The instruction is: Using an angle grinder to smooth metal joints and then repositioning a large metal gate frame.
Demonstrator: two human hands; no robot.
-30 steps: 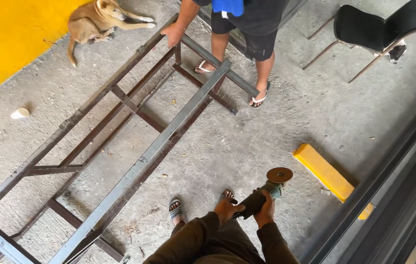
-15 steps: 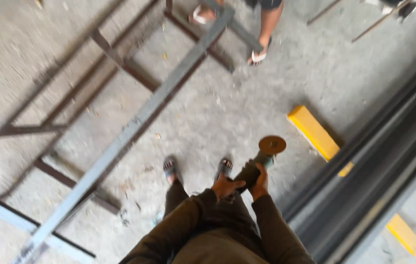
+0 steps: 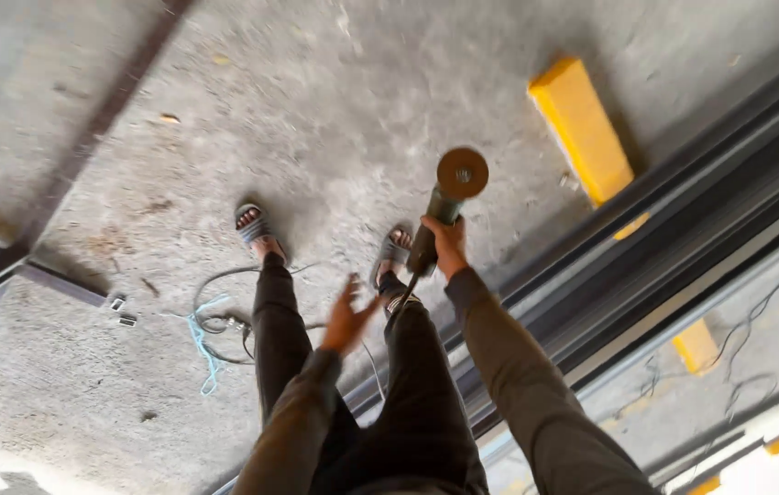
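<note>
My right hand (image 3: 447, 246) grips the body of an angle grinder (image 3: 444, 203), its round disc pointing away from me over the concrete floor. My left hand (image 3: 349, 318) is off the tool, fingers spread, blurred in the air above my left knee. Both arms wear long brown sleeves. Below them are my dark trousers and my two sandalled feet (image 3: 257, 226). The grinder's cord runs down past my right leg.
A steel frame of dark bars (image 3: 60, 188) lies on the floor at the left. A yellow block (image 3: 582, 128) sits by dark metal rails (image 3: 683, 238) on the right. Loose cable and a light blue cord (image 3: 206, 335) lie coiled by my feet.
My left hand has let go of the grinder and swung back with open fingers. The view has tilted down; the other person and the dog have left the frame.
</note>
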